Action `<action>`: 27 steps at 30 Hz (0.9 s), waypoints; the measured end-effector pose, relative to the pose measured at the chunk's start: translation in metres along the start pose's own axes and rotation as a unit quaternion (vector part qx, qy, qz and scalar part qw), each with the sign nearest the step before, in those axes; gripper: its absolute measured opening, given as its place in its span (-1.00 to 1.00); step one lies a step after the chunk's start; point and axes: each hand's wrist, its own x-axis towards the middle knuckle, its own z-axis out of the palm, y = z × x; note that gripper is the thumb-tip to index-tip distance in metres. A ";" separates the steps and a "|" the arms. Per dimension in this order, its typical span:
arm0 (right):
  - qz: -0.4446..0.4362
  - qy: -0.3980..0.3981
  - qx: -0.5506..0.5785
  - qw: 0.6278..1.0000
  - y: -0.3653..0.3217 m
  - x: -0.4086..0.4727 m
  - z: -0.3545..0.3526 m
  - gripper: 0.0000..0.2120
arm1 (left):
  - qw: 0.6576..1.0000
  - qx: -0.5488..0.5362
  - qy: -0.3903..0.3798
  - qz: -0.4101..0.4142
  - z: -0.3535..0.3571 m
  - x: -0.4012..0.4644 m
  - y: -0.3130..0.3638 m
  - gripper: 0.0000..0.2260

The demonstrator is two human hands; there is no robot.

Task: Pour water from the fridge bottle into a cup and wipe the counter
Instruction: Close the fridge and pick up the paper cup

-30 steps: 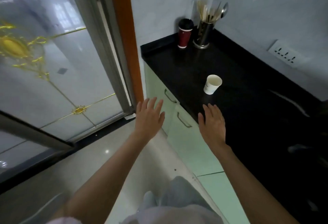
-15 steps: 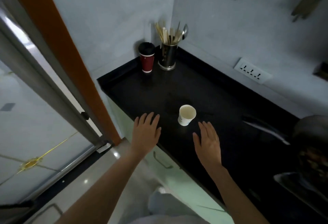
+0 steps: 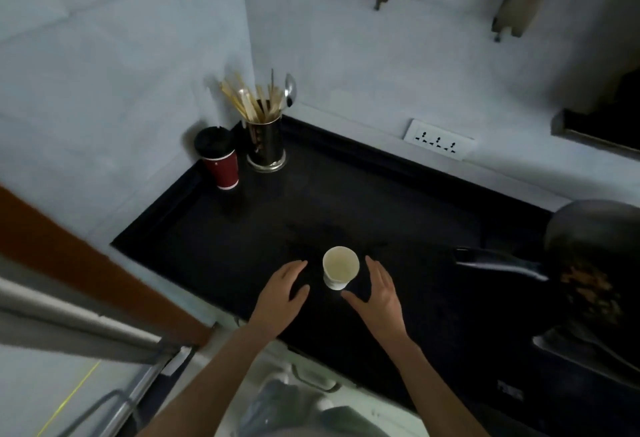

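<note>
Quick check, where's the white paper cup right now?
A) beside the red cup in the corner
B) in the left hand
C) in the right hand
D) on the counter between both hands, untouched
D: the white paper cup stands upright on the black counter, with the open left hand and right hand flanking it, neither gripping it.

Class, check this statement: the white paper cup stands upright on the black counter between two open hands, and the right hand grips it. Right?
Not quite. The head view shows the right hand open beside the white paper cup, not gripping it. The rest holds: upright on the black counter, left hand open.
</note>
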 end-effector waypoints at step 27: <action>0.206 0.143 0.272 0.929 -0.058 0.011 0.041 -0.48 | 0.925 -0.276 -0.259 -0.021 -0.022 0.053 -0.012 -0.47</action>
